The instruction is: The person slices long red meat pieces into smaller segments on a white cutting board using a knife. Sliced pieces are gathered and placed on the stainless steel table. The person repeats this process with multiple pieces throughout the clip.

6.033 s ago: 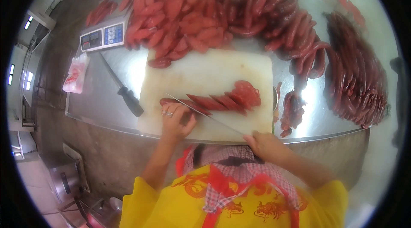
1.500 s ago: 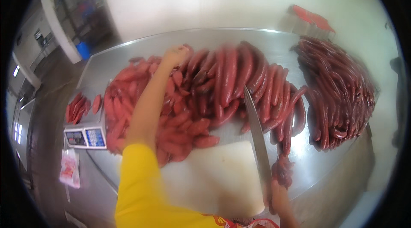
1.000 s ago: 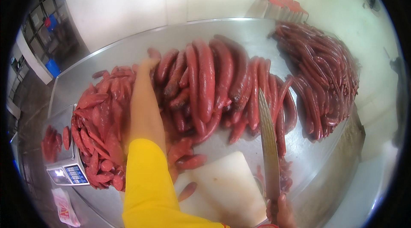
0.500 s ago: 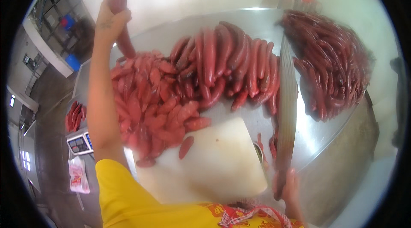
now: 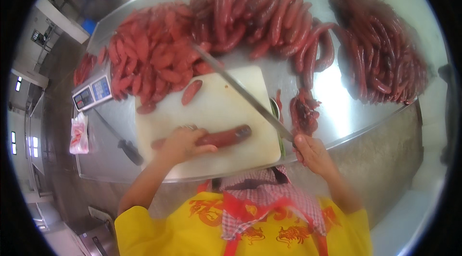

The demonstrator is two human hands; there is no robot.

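A thick dark-red sausage (image 5: pixel 224 137) lies crosswise on the white cutting board (image 5: pixel 231 80), and my left hand (image 5: pixel 182 144) is closed over its left part. My right hand (image 5: pixel 312 152) grips the handle of a long knife (image 5: pixel 245 95). The blade slants up and left above the board, its tip near a heap of sliced sausage (image 5: pixel 154 54). One loose slice (image 5: pixel 191 92) sits on the board. Behind the board, whole sausages (image 5: pixel 250 6) are piled up. A red tangle of casing scraps (image 5: pixel 304 111) lies to the right of the board.
A large mound of darker sausages (image 5: pixel 380 49) covers the table's right end. At left stand a digital scale (image 5: pixel 91 93), a second knife with a black handle (image 5: pixel 129 151) and a white-and-red plastic bag (image 5: pixel 79 133). The metal table (image 5: pixel 106 167) has a curved-looking front edge.
My left hand has brought the sausage down from the raised upper left onto the board. The knife has swung from upright at the right to slanting left over the board.
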